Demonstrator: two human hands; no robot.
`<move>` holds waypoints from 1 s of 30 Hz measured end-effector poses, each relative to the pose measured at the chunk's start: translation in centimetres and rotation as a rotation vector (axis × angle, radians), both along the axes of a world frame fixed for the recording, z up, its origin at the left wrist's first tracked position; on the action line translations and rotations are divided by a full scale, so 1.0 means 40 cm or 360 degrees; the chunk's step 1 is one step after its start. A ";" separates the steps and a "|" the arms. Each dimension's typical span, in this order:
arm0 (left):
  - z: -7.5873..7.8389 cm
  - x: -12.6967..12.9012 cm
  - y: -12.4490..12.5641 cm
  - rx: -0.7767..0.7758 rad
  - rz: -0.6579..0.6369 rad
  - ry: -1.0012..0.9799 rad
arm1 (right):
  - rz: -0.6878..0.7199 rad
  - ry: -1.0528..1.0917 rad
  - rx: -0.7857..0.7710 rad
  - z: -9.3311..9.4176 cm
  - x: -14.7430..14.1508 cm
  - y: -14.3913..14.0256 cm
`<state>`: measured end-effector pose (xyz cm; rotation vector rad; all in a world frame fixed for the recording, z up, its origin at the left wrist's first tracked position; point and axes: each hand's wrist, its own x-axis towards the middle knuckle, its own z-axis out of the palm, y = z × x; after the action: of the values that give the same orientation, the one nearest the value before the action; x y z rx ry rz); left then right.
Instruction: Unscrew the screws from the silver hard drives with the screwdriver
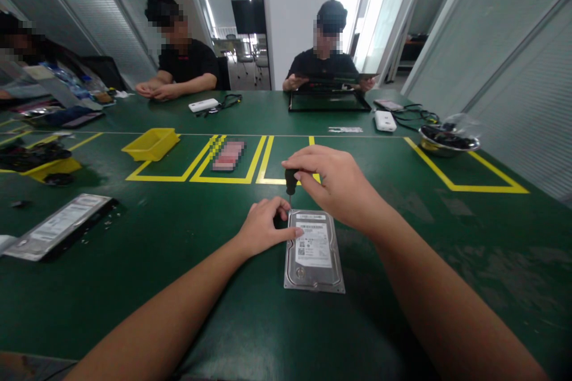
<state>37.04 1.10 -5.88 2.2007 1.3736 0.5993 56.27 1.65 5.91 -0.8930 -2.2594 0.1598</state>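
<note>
Hard drive (314, 250) lies flat on the green table (447, 262), lower centre of frame. Left hand (263, 226) presses its top-left corner, fingers curled, bracing it. Right hand (333, 184) pinches a small screwdriver (290, 181) upright over that corner screw.

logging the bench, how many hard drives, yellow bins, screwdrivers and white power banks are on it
hard drives: 2
yellow bins: 2
screwdrivers: 1, in the right hand
white power banks: 2
total: 7
</note>
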 end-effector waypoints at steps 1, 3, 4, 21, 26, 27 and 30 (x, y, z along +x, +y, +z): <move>0.000 0.000 0.000 0.0003 -0.0002 -0.0003 | -0.0010 -0.0014 -0.0003 0.000 0.000 -0.001; -0.002 0.000 0.001 0.0008 -0.0003 -0.0007 | -0.0032 -0.0033 -0.0002 0.000 0.001 -0.001; -0.003 0.000 0.001 0.0007 -0.0003 -0.0007 | -0.0039 -0.0034 0.0002 -0.001 0.001 -0.001; -0.003 0.001 0.001 -0.0010 -0.0002 0.0006 | -0.0070 -0.0042 0.0023 -0.006 -0.001 -0.003; -0.003 0.000 0.001 -0.0015 -0.0008 0.0012 | -0.0053 -0.0039 0.0030 -0.003 0.001 0.000; -0.002 0.000 0.000 -0.0017 -0.0009 0.0014 | -0.0048 -0.0036 0.0034 -0.003 0.002 0.001; -0.002 0.000 0.000 -0.0017 -0.0011 0.0017 | -0.0027 -0.0036 0.0044 -0.003 0.001 0.001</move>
<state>37.04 1.10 -5.96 2.2024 1.3709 0.5773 56.33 1.70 5.79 -0.9036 -2.2685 0.1112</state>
